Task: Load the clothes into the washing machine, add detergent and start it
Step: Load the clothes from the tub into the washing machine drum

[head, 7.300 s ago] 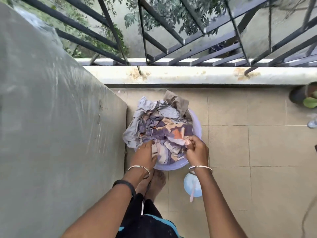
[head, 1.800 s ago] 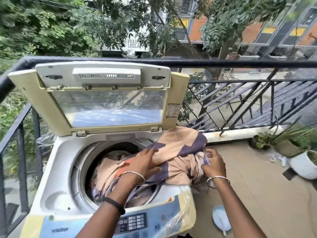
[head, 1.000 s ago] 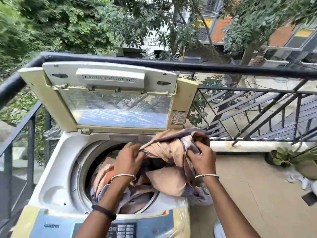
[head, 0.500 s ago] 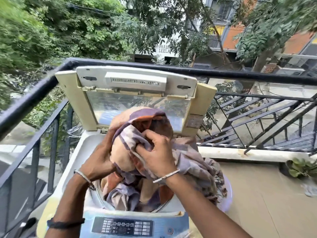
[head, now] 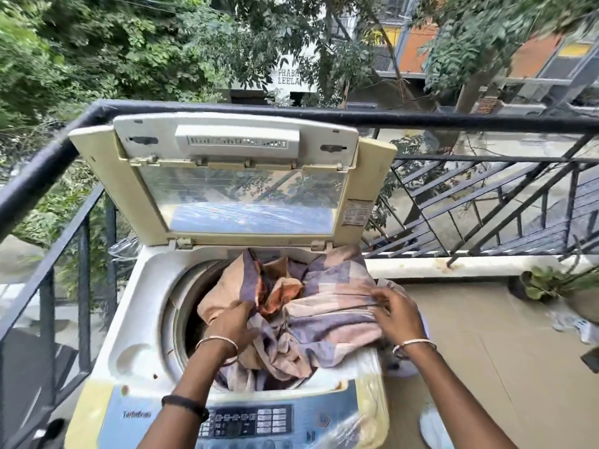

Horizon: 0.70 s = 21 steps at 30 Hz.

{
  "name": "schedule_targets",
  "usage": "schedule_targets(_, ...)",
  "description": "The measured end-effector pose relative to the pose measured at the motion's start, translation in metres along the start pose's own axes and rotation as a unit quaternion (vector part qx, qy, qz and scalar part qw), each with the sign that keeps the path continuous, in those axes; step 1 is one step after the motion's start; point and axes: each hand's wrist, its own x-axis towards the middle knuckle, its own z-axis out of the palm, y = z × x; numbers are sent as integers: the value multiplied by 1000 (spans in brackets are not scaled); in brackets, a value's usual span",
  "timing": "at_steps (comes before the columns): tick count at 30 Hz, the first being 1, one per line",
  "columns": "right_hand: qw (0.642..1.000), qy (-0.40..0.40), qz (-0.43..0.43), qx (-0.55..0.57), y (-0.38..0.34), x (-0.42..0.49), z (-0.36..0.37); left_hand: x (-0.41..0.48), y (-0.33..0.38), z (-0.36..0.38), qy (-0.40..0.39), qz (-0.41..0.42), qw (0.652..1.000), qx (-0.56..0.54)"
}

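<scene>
A top-loading washing machine stands on a balcony with its lid raised. A large peach, purple and orange patterned cloth fills the drum opening and spills over the machine's right rim. My left hand grips a fold of the cloth over the drum. My right hand pinches the cloth at the right rim. The control panel lies along the front edge, under my forearms. No detergent is in view.
A black metal railing runs behind and to the left of the machine. A pale tub shows past my right hand, mostly hidden. Potted plants stand at the far right on the tiled floor. A small round object lies by the machine.
The bundle that both hands held up in front of the lid has come down into the drum. My right hand has moved right to the cloth hanging over the rim.
</scene>
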Motion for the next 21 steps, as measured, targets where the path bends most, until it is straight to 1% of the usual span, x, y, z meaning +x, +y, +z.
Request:
schedule_targets(1, 999, -5, 22, -44, 17, 1, -5, 1, 7, -3, 29, 7, 1000, -8)
schedule_targets(2, 994, -40, 54, -85, 32, 2, -8, 2, 14, -6, 51, 9, 998, -28)
schedule_targets(4, 971, -138, 122, -152, 61, 4, -3, 3, 30, -14, 111, 40, 991, -62)
schedule_targets(5, 963, -165, 136, -167, 79, 8, 6, 4, 37, -15, 121, 65, 988, -68)
schedule_targets(7, 964, -175, 125, -155, 108, 17, 28, 8, 49, -14, 110, 87, 989, -56)
schedule_targets(8, 970, -165, 107, -144, 107, 20, 33, 10, 54, -12, 99, 86, 990, -53)
schedule_targets(9, 975, -148, 118, -118, 98, 22, 35, 12, 60, -11, 90, 84, 991, -51)
schedule_targets(11, 976, -124, 169, -65, 72, 22, 30, 13, 74, -11, 81, 78, 992, -50)
schedule_targets(12, 973, -125, 189, -52, 66, 27, 27, 14, 80, -10, 84, 80, 992, -51)
schedule_targets(13, 973, -108, 202, -37, 61, 32, 26, 14, 85, -10, 90, 83, 991, -54)
schedule_targets(14, 976, -82, 196, -51, 56, 36, 23, 16, 88, -9, 94, 85, 990, -56)
schedule_targets(16, 975, 8, 221, -3, 41, 41, 15, 17, 89, -9, 100, 82, 989, -66)
schedule_targets(18, 973, 62, 197, 102, 29, 44, 3, 18, 90, -8, 105, 83, 988, -81)
schedule_targets(21, 974, 126, 121, 146, -1, 46, -26, 18, 98, -8, 116, 110, 982, -104)
